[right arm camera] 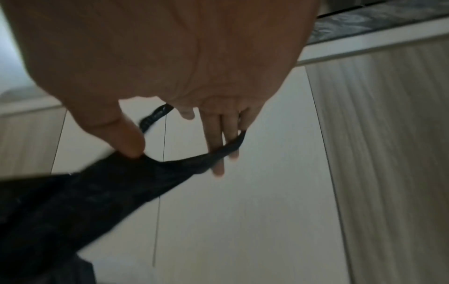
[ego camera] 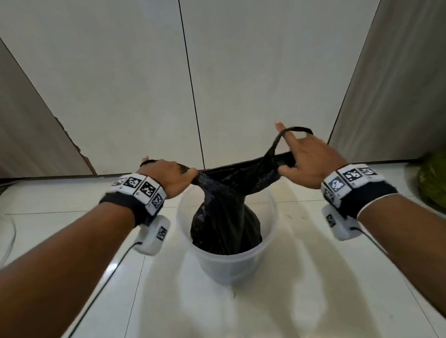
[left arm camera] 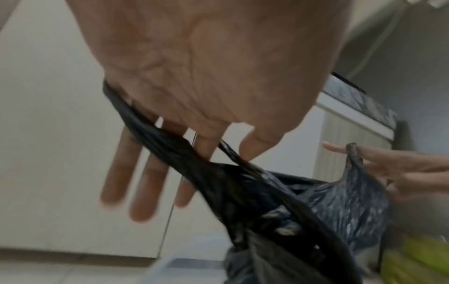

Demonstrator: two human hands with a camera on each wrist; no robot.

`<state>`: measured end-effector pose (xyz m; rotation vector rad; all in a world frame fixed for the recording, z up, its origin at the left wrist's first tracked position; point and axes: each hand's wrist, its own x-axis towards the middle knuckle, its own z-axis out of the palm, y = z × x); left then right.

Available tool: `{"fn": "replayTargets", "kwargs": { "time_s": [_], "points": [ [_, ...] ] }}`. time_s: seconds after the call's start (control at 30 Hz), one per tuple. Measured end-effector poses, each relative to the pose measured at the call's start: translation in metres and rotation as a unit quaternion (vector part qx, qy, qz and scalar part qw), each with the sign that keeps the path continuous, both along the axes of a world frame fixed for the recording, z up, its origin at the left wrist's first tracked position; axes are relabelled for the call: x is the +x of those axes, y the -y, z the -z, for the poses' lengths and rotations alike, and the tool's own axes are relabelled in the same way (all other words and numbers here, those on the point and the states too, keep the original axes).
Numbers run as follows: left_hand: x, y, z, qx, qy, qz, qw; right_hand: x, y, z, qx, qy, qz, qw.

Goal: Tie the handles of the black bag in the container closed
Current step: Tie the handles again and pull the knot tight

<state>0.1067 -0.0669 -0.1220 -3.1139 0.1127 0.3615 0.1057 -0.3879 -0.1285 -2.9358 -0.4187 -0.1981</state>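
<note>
While handles stretch apart above container (ego camera: pixel 230 261), knot not yet begun.
Left hand (ego camera: pixel 169 177) and right hand (ego camera: pixel 312 163) each hooked through black bag (ego camera: pixel 225 218) loop, thumbs pinching; crossing comes next.

Both forearms reach in from the lower corners of the head view toward the middle of the frame, each with a black band and a strip of black-and-white markers at the wrist. The left hand (ego camera: pixel 172 177), left of centre, lies back up; its fingers (left arm camera: pixel 148 184) are straight and spread, and its thumb (left arm camera: pixel 257 146) pinches a black handle (left arm camera: pixel 170 142) looped across the palm. The right hand (ego camera: pixel 310 159), right of centre, has its thumb (right arm camera: pixel 126 138) pressed on the other handle (right arm camera: pixel 213 155), which hangs over its extended fingers (right arm camera: pixel 216 142).
</note>
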Motion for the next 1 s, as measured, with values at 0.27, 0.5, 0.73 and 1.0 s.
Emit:
{"fn": "replayTargets", "kwargs": {
  "time_s": [0.27,0.5,0.73,1.0],
  "points": [
    [-0.003,-0.033,-0.022,-0.330,-0.257,-0.071,0.906,0.001,0.029,-0.011,-0.025,-0.222,0.016,0.975],
    [-0.020,-0.030,-0.041,-0.673,-0.230,-0.067,0.700,-0.018,0.024,-0.027,0.583,-0.440,-0.089,0.677],
    [-0.030,0.006,-0.024,-0.700,-0.100,-0.034,0.707,-0.028,-0.014,-0.034,0.620,-0.362,-0.116,0.687],
    [-0.016,0.043,-0.006,-0.690,0.038,0.013,0.723,-0.032,-0.074,-0.025,0.563,-0.249,-0.129,0.777]
  ]
}}
